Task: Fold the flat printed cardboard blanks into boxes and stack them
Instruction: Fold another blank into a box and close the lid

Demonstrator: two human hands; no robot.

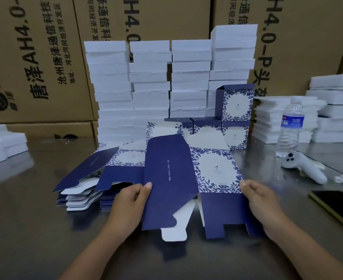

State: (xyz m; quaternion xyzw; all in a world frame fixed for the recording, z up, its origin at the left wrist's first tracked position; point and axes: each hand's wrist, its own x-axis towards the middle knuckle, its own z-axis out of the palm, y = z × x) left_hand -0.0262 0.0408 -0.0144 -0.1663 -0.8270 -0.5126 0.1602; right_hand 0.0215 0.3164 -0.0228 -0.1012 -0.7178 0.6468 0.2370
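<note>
Navy blank (170,178) in both hands (129,199) (261,201) (pinch)

A single wide-angle camera sat on the person's head, facing forward and down over the shiny grey metal table (25,229) toward the wall of stacked white foam blocks (150,98). It looked from close in front of that wall, with tall brown printed cardboard cartons (41,47) filling the frame behind it.

You have open room on the bare table (31,219) at front left. The blank (170,178) you hold fills the middle; beyond it the pile of flat blanks (79,190) and foam blocks (150,87) wall you in. Right side: a water bottle (290,128), controller (304,168) and phone (336,207).
</note>
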